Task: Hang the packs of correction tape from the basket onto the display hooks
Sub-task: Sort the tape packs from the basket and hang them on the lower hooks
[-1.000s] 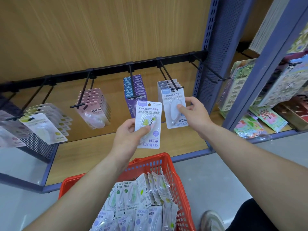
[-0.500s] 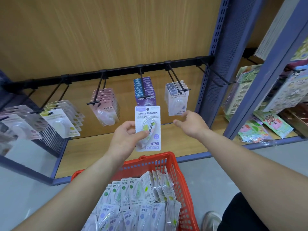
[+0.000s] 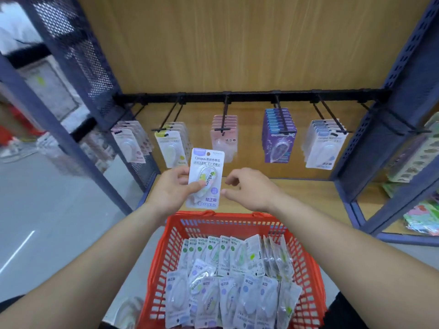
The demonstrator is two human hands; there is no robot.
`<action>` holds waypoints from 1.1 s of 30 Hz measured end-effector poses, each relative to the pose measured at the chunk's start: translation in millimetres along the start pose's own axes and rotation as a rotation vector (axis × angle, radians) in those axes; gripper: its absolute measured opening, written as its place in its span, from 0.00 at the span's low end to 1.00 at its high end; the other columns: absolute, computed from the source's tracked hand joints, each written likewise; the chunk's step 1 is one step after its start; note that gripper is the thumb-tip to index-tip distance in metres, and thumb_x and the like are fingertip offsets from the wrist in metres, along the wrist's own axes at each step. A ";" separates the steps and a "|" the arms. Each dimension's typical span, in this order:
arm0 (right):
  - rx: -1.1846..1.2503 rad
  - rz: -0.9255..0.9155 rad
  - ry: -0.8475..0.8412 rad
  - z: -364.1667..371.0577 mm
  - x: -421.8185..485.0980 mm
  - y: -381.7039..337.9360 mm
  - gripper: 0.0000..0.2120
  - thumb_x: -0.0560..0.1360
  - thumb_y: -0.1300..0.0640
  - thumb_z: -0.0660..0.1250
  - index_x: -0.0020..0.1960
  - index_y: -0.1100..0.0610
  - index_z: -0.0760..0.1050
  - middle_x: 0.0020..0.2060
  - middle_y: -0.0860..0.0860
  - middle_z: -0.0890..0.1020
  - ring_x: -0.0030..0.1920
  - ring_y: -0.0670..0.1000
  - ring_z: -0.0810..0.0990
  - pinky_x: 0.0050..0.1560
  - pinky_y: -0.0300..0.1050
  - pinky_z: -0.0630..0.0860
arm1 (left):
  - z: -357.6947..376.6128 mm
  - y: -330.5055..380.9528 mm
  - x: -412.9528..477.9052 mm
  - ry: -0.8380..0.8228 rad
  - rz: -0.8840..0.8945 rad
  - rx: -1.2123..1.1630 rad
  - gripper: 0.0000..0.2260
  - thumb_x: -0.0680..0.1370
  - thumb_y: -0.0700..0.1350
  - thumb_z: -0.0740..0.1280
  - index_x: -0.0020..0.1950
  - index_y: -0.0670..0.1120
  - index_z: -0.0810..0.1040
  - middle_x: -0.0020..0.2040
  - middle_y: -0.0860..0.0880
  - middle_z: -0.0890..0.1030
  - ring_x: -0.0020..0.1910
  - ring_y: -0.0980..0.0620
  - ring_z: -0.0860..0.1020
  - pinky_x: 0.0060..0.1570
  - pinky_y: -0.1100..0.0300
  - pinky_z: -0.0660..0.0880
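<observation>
**Restocking in progress:** A pack of correction tape [image 3: 208,173] was held upright above the red basket [image 3: 228,216]. It was pinched at its left edge between the thumb and fingers of the left hand [image 3: 169,189], with its printed face turned toward the camera. The right hand [image 3: 250,188] was poised just beside the pack's right edge, fingers loosely curled and nothing held in them. Whether its thumb tip touched the card could not be told. Many more packs [image 3: 228,276] were seen lying in the basket.

Five rows of stock were seen hanging from the black rail [image 3: 249,94]. The white-carded row [image 3: 324,148] at the right end was judged the closest match to the pack in hand.

For the step to be done well, the card would best be gripped by its lower half, so that the small hole [image 3: 208,153] at its top was left uncovered. The hole would then be lined up with the front end of that row's hook [image 3: 331,117]. The pack would be kept facing outward, slid back against the row, and released only once its weight was carried by the wire.
</observation>
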State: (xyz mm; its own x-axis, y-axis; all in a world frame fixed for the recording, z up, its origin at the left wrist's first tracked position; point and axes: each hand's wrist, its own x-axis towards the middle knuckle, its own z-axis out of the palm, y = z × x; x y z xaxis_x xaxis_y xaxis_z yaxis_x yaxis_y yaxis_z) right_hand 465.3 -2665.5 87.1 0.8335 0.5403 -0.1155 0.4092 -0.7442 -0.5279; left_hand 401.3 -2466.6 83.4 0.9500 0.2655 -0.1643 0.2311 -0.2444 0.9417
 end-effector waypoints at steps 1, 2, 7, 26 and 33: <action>-0.004 -0.023 -0.007 4.3 3.7 -9.0 0.19 0.78 0.42 0.69 0.63 0.52 0.78 0.60 0.50 0.80 0.59 0.51 0.78 0.61 0.48 0.74 | -12.5 -6.2 -1.8 0.023 -0.006 -0.009 0.10 0.77 0.38 0.74 0.57 0.42 0.81 0.48 0.45 0.88 0.48 0.44 0.87 0.52 0.46 0.83; -0.007 -0.043 -0.013 8.1 7.2 -17.1 0.18 0.78 0.42 0.69 0.62 0.52 0.79 0.60 0.50 0.80 0.58 0.51 0.78 0.61 0.47 0.74 | -25.1 -12.3 -3.5 0.044 -0.014 -0.017 0.10 0.77 0.39 0.74 0.57 0.42 0.81 0.49 0.44 0.88 0.48 0.44 0.87 0.54 0.45 0.82; -0.001 -0.107 -0.043 25.3 25.4 -50.2 0.15 0.78 0.43 0.69 0.60 0.51 0.79 0.57 0.49 0.80 0.54 0.49 0.77 0.57 0.45 0.73 | -83.4 -39.7 -11.1 0.136 -0.072 -0.052 0.10 0.78 0.40 0.73 0.58 0.42 0.80 0.49 0.45 0.88 0.49 0.44 0.87 0.48 0.51 0.82; -0.003 0.199 0.153 -64.2 -60.2 77.9 0.09 0.77 0.42 0.69 0.52 0.46 0.79 0.49 0.41 0.82 0.49 0.44 0.79 0.53 0.48 0.79 | 88.3 11.9 19.0 -0.181 0.080 0.050 0.08 0.77 0.37 0.74 0.50 0.42 0.76 0.46 0.47 0.88 0.43 0.50 0.87 0.45 0.52 0.82; 0.044 0.405 0.261 -109.1 -109.7 186.0 0.08 0.75 0.42 0.70 0.46 0.46 0.79 0.43 0.41 0.82 0.46 0.46 0.80 0.50 0.50 0.79 | 250.2 54.3 53.2 -0.357 0.204 0.060 0.08 0.74 0.37 0.77 0.49 0.47 0.81 0.49 0.47 0.87 0.43 0.54 0.82 0.43 0.63 0.79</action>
State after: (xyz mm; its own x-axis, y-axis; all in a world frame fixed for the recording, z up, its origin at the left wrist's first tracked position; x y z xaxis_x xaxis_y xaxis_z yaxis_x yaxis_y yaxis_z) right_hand 490.5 -2906.0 93.4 0.9902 0.0897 -0.1070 0.0212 -0.8540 -0.5198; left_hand 516.9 -2699.1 52.4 0.9883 -0.1314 -0.0771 0.0320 -0.3158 0.9483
